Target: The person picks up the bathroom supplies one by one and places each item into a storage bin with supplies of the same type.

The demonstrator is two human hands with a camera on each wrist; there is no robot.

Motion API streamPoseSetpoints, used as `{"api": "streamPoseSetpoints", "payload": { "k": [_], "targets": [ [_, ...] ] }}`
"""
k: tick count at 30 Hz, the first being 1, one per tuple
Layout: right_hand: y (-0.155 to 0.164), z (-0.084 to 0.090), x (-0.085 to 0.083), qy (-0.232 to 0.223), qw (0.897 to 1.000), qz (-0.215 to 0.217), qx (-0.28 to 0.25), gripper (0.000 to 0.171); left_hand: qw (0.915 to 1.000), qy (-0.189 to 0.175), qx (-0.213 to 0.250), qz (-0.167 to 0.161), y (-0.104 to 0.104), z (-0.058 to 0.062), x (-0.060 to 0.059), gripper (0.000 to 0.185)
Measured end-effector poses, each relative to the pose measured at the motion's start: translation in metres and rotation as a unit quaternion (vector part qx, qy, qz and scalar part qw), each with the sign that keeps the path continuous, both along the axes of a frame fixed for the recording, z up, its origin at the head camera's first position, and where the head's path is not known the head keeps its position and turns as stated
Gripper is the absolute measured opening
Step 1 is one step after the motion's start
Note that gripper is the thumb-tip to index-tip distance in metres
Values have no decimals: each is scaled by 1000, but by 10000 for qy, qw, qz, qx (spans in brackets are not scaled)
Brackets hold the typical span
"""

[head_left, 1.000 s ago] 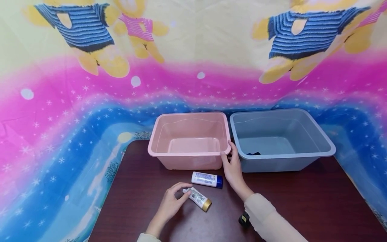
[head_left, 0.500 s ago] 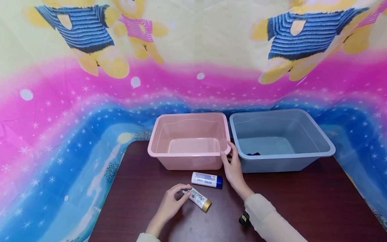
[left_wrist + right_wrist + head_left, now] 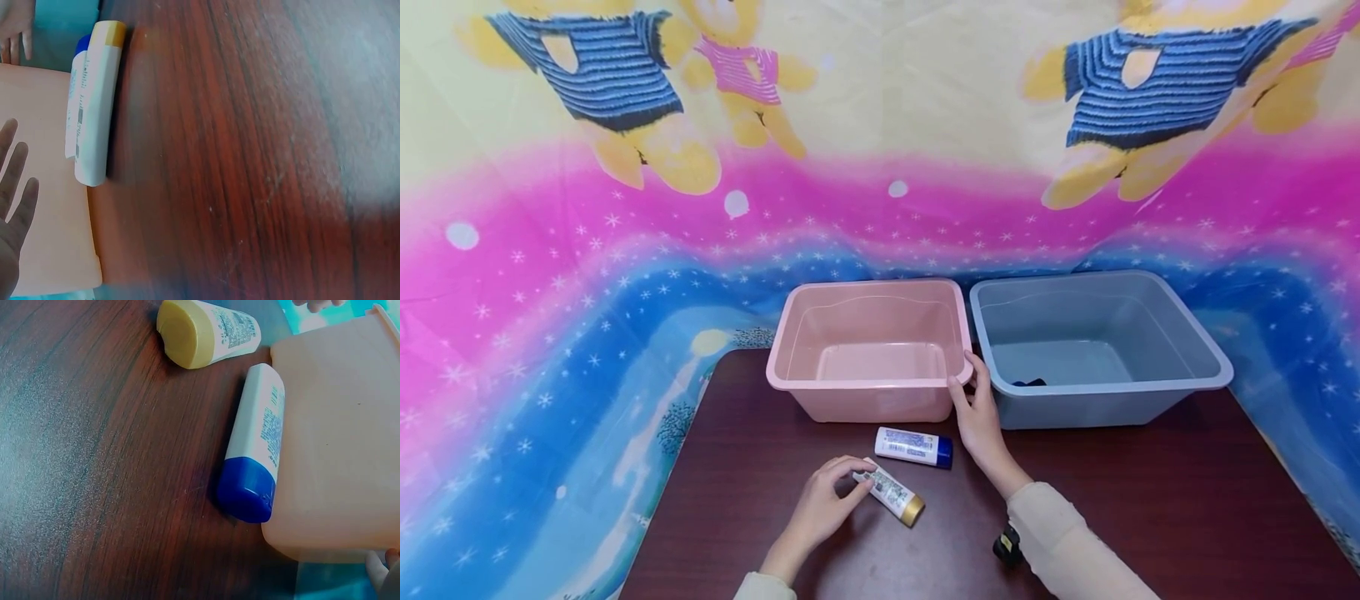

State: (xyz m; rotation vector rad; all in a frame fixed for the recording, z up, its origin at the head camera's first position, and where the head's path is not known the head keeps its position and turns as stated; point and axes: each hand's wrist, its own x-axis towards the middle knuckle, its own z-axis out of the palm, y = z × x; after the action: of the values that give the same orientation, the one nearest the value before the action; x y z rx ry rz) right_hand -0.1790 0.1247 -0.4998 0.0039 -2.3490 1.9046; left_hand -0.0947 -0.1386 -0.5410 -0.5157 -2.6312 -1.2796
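Nearest the person, the left hand (image 3: pixel 820 508) rests on the dark wooden desk (image 3: pixel 1150 500), its curled fingers (image 3: pixel 859 482) pinching the crimped end of the gold-capped tube (image 3: pixel 891 493). The tube lies flat, long axis running diagonally from those fingers toward the near right, cap pointing away from the hand (the left hand is plainly the nearer one). Just beyond lies the blue-capped tube (image 3: pixel 915 446), crosswise, close before the pink tub (image 3: pixel 865 383). The right hand (image 3: pixel 977 412) grips the pink tub's near right corner, fingers hooked over the rim. Farther right stands the grey-blue tub (image 3: pixel 1150 387).
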Motion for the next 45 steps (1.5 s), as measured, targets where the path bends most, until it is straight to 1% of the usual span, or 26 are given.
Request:
{"api": "streamPoseSetpoints", "payload": {
  "k": [3,8,12,17,24,27,32,36,40,43,45],
  "targets": [
    [1,4,0,-98,9999,49,-77,56,9998,105,-146,-11,0,-2,-1,20],
    [1,5,1,-152,9999,29,-64,55,9994,117,-300,-95,-1,-3,-5,21],
    [0,2,1,-49,9999,-89,46,54,9992,93,-379,-63,-4,-2,-7,23],
    [-3,0,0,128,9997,-225,11,56,9990,92,-431,66,-8,-3,-10,23],
    [-9,39,14,-24,9998,-146,-146,56,9988,-71,-478,86,-9,-2,-11,23],
    [-9,39,15,46,9998,-152,-154,56,9986,-80,-520,54,-9,-4,-11,23],
    [-10,38,14,134,9997,-157,-112,55,9978,-39,-666,37,-8,-8,-13,24],
    [-11,33,12,131,9997,-179,-95,56,9970,102,-761,-50,-7,-11,-14,25],
    [-8,15,3,146,9995,-217,-173,56,9966,163,-788,-167,-7,-13,-16,26],
    [-6,0,-3,258,9992,-253,-159,56,9964,52,-816,-237,-7,-16,-17,28],
    [-5,-4,-5,370,9989,-275,-98,56,9960,-29,-844,-296,-7,-17,-17,28]
  ]
}}
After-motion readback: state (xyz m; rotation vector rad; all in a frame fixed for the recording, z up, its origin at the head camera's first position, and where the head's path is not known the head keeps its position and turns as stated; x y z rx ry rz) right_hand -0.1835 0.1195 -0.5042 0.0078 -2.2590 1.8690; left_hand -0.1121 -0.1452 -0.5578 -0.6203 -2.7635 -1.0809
